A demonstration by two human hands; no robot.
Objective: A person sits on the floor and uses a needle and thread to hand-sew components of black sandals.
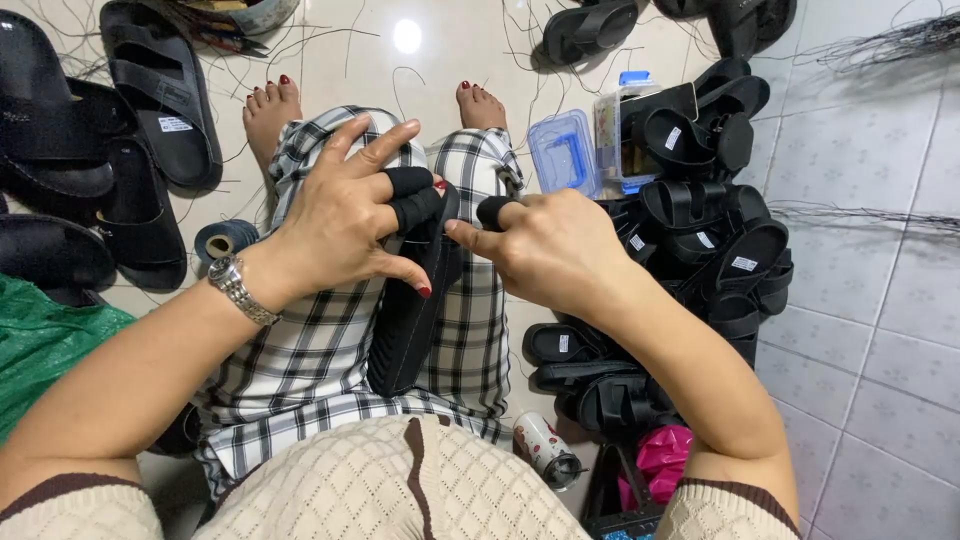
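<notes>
Landmark = black rubber sandal (410, 320) standing on edge on the lap, between the knees of the black-and-white checked trousers (300, 350); toe end up, heel end down toward the cream knitted top (400, 480).

Left hand (345, 225) on the sandal's upper end from its left side; index and middle fingers stretched out loose, thumb hooked down against the sandal edge; two fingers wear black fabric finger sleeves (412, 195) and press on the sandal top; metal wristwatch (238, 288) on that wrist.

Right hand (550, 245) just right of the sandal's top; fingers curled in, black sleeve on one finger, thumb tip touching the sandal edge; whether it pinches a thread or needle, cannot tell.

Right of the sandal: pile of black sandals (700, 240) stacked on the pale tiled floor (870, 330); beyond the pile, clear plastic box with blue lid (562, 150); near the sandal's heel end, small printed can (545, 448) lying on the floor and a pink plastic bag (665, 450).

Left of the sandal: more black sandals (160, 100) laid flat; grey-blue thread spool (222, 240) just left of the left wrist; green mesh sack (45, 350) further left.

Above the sandal: two bare feet with red nails; loose dark threads (330, 45) scattered on the floor.
</notes>
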